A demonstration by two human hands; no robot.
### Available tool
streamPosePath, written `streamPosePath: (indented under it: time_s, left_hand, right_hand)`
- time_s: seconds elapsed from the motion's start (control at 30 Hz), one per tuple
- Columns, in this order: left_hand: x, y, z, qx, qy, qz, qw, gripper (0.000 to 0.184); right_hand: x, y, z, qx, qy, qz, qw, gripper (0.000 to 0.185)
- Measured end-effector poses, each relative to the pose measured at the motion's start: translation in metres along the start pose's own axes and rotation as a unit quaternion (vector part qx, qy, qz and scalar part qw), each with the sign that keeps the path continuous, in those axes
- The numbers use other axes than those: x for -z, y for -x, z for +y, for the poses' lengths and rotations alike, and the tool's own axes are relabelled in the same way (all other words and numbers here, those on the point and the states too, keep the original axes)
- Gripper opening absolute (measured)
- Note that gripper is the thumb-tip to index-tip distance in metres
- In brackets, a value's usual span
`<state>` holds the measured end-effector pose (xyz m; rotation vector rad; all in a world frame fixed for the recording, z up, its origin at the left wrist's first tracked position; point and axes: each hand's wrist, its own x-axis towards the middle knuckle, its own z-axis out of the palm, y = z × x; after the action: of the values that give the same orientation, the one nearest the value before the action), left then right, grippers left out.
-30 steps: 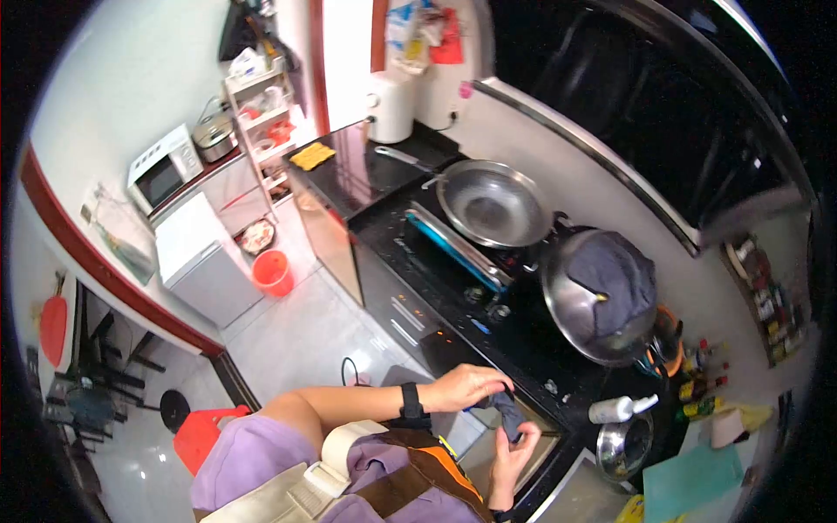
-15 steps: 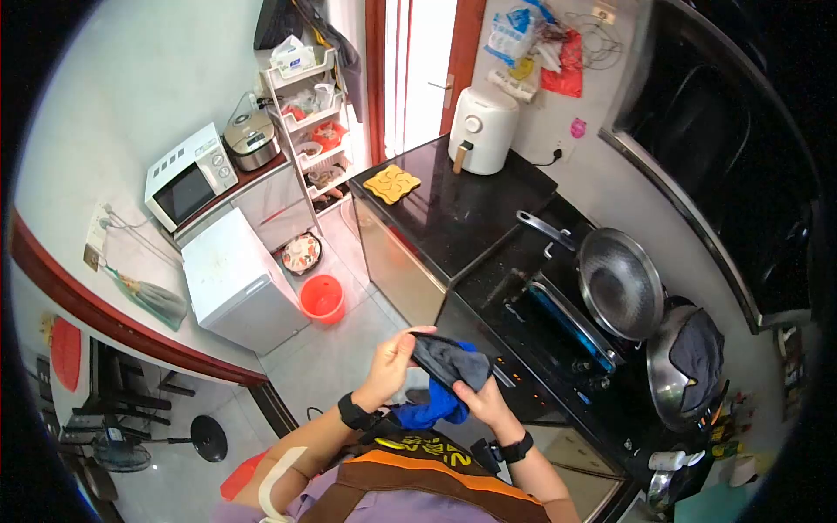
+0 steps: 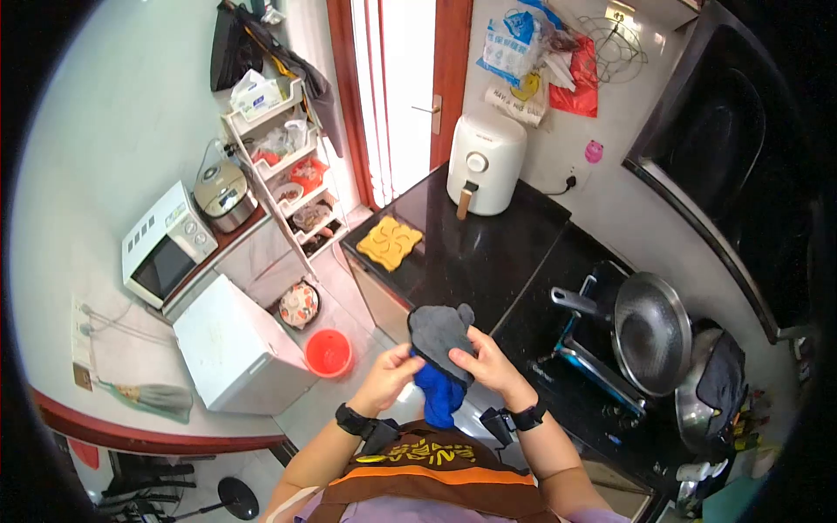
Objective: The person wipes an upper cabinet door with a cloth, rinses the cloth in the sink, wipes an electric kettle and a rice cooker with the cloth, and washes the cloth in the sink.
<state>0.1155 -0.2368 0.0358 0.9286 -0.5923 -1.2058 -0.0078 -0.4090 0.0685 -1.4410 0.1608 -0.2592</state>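
Observation:
Both hands hold a grey cloth (image 3: pixel 440 336) with a blue part (image 3: pixel 440 392) hanging below it, in front of the brown apron. My left hand (image 3: pixel 390 376) pinches its left edge between thumb and fingers. On the right side, my right hand (image 3: pixel 495 366) grips the cloth, thumb across the grey face. Dark bands circle both wrists. Beyond the cloth, a yellow mat (image 3: pixel 390 243) lies on the black counter (image 3: pixel 453 270).
A white air fryer (image 3: pixel 486 164) stands at the counter's back. To the right are a frying pan (image 3: pixel 652 333) on the stove and a wok (image 3: pixel 693 397) with a dark cloth. Leftward are a red bucket (image 3: pixel 329 353), white cabinet (image 3: pixel 240 349), microwave (image 3: pixel 168 247) and shelf rack (image 3: pixel 288 174).
The view has swung toward the counter's far end. Both hands have raised the cloth and spread it flatter, with its grey face now showing more fully.

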Motion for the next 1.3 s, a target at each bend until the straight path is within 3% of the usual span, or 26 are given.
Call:
streamPosePath:
  time_s: [0.07, 0.13, 0.17, 0.27, 0.33, 0.43, 0.53, 0.6, 0.67, 0.73, 0.8, 0.83, 0.87, 0.9, 0.97, 1.0, 1.07, 1.2, 1.27, 1.3]
  left_hand:
    - [0.013, -0.029, 0.031, -0.040, -0.001, 0.081, 0.996, 0.025]
    - [0.023, -0.050, 0.050, -0.040, -0.016, 0.079, 0.996, 0.022]
    - [0.021, -0.058, 0.063, -0.024, -0.013, 0.073, 0.997, 0.023]
    - [0.027, -0.080, 0.094, -0.016, -0.021, 0.084, 0.996, 0.023]
    - [0.030, -0.093, 0.115, -0.067, -0.101, 0.095, 0.988, 0.022]
    - [0.031, -0.108, 0.160, -0.161, -0.235, 0.132, 0.949, 0.022]
    - [0.075, -0.139, 0.203, -0.181, -0.381, 0.168, 0.891, 0.024]
    - [0.088, -0.169, 0.226, -0.181, -0.314, 0.107, 0.926, 0.025]
    - [0.089, -0.199, 0.234, -0.144, -0.157, 0.054, 0.975, 0.023]
    - [0.102, -0.236, 0.227, -0.070, -0.014, -0.017, 0.997, 0.020]
    - [0.100, -0.266, 0.213, 0.014, 0.051, -0.027, 0.998, 0.010]
    - [0.116, -0.281, 0.206, 0.014, -0.146, -0.077, 0.986, 0.013]
    - [0.133, -0.301, 0.202, 0.008, -0.339, -0.124, 0.933, 0.016]
    - [0.143, -0.315, 0.213, 0.003, -0.341, -0.137, 0.930, 0.016]
    - [0.165, -0.343, 0.240, 0.073, -0.608, -0.167, 0.773, 0.029]
    - [0.180, -0.358, 0.248, -0.063, -0.586, -0.179, 0.788, 0.042]
    - [0.188, -0.401, 0.260, -0.027, -0.467, -0.091, 0.879, 0.043]
    - [0.185, -0.532, 0.244, -0.231, -0.520, -0.059, 0.820, 0.066]
    - [0.161, -0.568, 0.232, -0.208, -0.497, -0.006, 0.843, 0.079]
    - [0.150, -0.578, 0.228, -0.198, -0.435, 0.006, 0.879, 0.084]
  right_hand:
    - [0.017, -0.024, 0.006, 0.048, 0.042, 0.026, 0.998, 0.029]
    - [0.026, -0.037, 0.005, -0.027, -0.067, 0.050, 0.996, 0.029]
    - [0.046, -0.044, 0.044, -0.076, -0.025, 0.033, 0.996, 0.032]
    - [0.049, -0.074, 0.036, -0.074, -0.078, 0.038, 0.993, 0.035]
    - [0.064, -0.092, 0.048, -0.040, -0.066, 0.085, 0.993, 0.034]
    - [0.085, -0.110, 0.057, -0.048, -0.208, 0.162, 0.963, 0.034]
    - [0.097, -0.105, 0.033, -0.015, -0.352, 0.093, 0.931, 0.037]
    - [0.103, -0.099, 0.013, 0.046, -0.385, 0.069, 0.919, 0.039]
    - [0.100, -0.105, -0.005, 0.094, -0.241, 0.150, 0.954, 0.041]
    - [0.082, -0.137, -0.012, 0.097, 0.127, 0.263, 0.951, 0.042]
    - [0.059, -0.188, -0.003, 0.105, 0.477, 0.307, 0.817, 0.044]
    - [0.050, -0.212, 0.005, 0.105, 0.560, 0.312, 0.760, 0.045]
    - [0.041, -0.234, 0.003, 0.111, 0.600, 0.315, 0.727, 0.046]
    - [0.038, -0.246, -0.017, 0.111, 0.604, 0.326, 0.719, 0.046]
    - [0.029, -0.266, -0.075, 0.163, 0.614, 0.308, 0.708, 0.042]
    - [0.039, -0.268, -0.091, 0.164, 0.625, 0.301, 0.701, 0.042]
    - [0.079, -0.264, -0.108, 0.132, 0.664, 0.304, 0.670, 0.043]
    - [0.182, -0.286, -0.126, 0.061, 0.733, 0.330, 0.592, 0.044]
    - [0.251, -0.325, -0.113, 0.013, 0.773, 0.341, 0.535, 0.044]
    - [0.288, -0.351, -0.097, -0.026, 0.799, 0.347, 0.490, 0.045]
